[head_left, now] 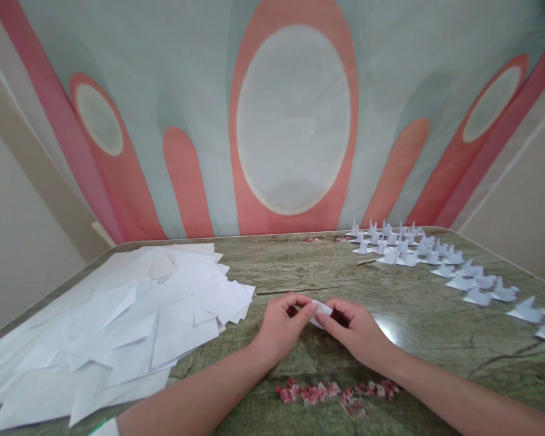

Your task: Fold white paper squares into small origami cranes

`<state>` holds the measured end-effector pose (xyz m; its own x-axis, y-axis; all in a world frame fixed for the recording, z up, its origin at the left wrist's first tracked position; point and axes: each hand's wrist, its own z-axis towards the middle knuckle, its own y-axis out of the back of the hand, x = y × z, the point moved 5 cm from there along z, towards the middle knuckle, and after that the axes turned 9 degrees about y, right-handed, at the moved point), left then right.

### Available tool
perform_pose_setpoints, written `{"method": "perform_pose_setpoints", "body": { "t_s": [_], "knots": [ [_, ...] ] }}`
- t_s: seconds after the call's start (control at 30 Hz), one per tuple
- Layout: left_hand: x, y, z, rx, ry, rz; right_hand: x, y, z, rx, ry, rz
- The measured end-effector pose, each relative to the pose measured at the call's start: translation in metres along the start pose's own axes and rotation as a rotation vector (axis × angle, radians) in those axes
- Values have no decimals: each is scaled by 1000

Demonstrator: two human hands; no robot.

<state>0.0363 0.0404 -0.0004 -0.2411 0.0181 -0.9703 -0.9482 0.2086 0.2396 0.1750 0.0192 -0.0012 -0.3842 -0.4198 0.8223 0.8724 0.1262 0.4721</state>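
Observation:
A small folded piece of white paper (321, 307) is pinched between my two hands above the middle of the table. My left hand (284, 321) grips its left side with thumb and forefinger. On the other side my right hand (352, 330) holds it the same way, the thumbs nearly meeting. Part of the paper is hidden behind the fingers. To the left lies a wide, loose pile of white paper sheets (131, 321). Several folded white paper figures (476, 295) with upright points stand in rows along the right side.
The wood-patterned table (281, 266) has printed pink flowers (315, 392) near its front. Its far edge meets a wall (293, 121) with pink and pale green shapes. The paper pile reaches close to my left forearm.

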Motion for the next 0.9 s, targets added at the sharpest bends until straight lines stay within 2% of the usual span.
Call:
{"method": "perform_pose_setpoints", "body": {
  "t_s": [0.27, 0.53, 0.9],
  "knots": [
    [4, 1, 4, 6, 20, -109, -4, -2, 1, 7, 2, -21],
    [4, -3, 2, 80, 5, -2, -7, -1, 0, -2, -37, -40],
    [4, -2, 3, 46, 21, -52, -5, -2, 2, 32, -23, 8]
  ]
}}
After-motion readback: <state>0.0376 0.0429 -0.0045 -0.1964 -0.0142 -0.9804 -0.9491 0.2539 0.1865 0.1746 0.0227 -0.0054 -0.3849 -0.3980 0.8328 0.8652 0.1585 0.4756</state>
